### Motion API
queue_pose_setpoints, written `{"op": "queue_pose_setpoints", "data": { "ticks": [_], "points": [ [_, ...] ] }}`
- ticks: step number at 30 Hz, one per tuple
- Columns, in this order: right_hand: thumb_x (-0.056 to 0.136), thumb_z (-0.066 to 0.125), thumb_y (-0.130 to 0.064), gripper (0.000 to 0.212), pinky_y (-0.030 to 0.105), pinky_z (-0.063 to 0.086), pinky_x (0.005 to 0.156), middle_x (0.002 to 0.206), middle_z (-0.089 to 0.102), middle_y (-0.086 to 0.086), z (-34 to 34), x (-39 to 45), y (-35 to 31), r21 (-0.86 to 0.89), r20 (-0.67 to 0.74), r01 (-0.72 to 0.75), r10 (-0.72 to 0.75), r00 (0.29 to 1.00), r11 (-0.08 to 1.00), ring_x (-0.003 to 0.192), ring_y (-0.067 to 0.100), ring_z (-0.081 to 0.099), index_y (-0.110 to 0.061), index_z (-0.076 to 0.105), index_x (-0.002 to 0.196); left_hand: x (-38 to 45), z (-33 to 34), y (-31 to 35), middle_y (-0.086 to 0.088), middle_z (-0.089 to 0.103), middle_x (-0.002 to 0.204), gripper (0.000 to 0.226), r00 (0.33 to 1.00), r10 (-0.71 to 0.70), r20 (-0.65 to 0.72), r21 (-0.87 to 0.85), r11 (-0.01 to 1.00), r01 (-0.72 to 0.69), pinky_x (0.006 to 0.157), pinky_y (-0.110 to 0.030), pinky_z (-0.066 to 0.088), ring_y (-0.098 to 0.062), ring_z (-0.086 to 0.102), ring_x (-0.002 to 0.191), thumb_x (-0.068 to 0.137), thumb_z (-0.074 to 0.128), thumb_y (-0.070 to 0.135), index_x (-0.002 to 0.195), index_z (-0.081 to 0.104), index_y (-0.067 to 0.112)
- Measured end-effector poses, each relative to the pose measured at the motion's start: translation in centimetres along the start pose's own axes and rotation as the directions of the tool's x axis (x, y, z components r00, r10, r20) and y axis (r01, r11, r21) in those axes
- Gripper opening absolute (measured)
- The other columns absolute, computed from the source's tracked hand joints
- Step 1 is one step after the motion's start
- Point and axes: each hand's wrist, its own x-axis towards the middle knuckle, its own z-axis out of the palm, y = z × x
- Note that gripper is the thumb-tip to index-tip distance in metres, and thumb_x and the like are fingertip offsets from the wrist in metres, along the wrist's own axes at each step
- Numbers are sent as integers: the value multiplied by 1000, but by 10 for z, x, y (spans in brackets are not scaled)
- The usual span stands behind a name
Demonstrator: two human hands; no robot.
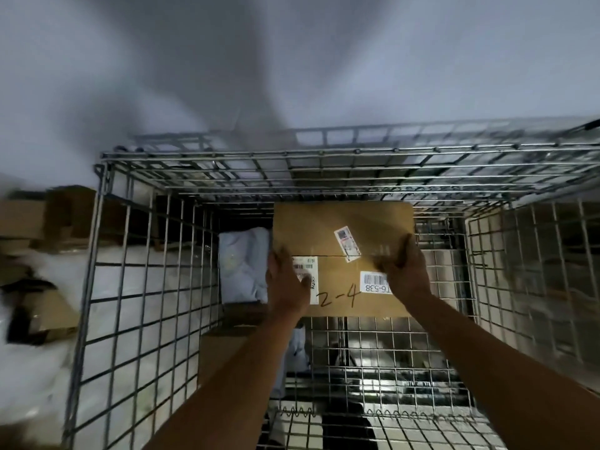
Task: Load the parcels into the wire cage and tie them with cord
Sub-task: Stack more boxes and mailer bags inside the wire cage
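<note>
The flat brown cardboard parcel (344,254) could slip and drop askew, since the left hand (285,280) and right hand (402,274) form a wide grip only at its near edges. It hangs inside the silver wire cage (136,254), bearing white barcode labels and "2-4"; a pale plastic-wrapped parcel (243,264) lies just left of the grip.

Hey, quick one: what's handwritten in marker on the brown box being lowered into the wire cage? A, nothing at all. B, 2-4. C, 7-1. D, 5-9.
B: the cardboard box, held between the left hand and right hand inside the wire cage, has "2-4" written by hand near its closer edge.
</note>
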Motion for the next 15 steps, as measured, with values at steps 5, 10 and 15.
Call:
{"op": "queue_pose_setpoints", "data": {
  "ticks": [5, 10, 15],
  "points": [
    [84, 52, -62, 89, 57, 47, 108, 158, 34, 13, -7, -8, -28, -153, 43, 99, -94, 995, 983, 138, 37, 46, -33, 18, 161, 18, -25, 14, -7, -8, 172, 77, 982, -111, 151, -11, 993, 114, 126, -54, 14, -36, -1, 157, 104, 43, 45, 164, -2, 23],
    [93, 67, -13, 60, 63, 39, 112, 150, 41, 38, -9, -70, -98, -290, 36, 124, -119, 992, 949, 139, 53, 42, 1, 40, 145, 8, -52, 4, -12, 16, 169, 73, 988, -57, 141, -102, 992, 71, 123, -56, 23, -37, 22, 153, 99, 22, 57, 161, 18, 19],
    [108, 34, -44, 64, 58, 36, 118, 163, 32, 24, 23, -129, -131, -262, 7, 230, -237, 972, 937, 149, 42, 35, -6, 27, 159, -27, -107, -24, -6, 32, 164, 59, 993, 99, 66, -174, 981, -86, 124, -47, 26, -28, 30, 151, 106, 27, 47, 158, 31, 19]
  ]
}}
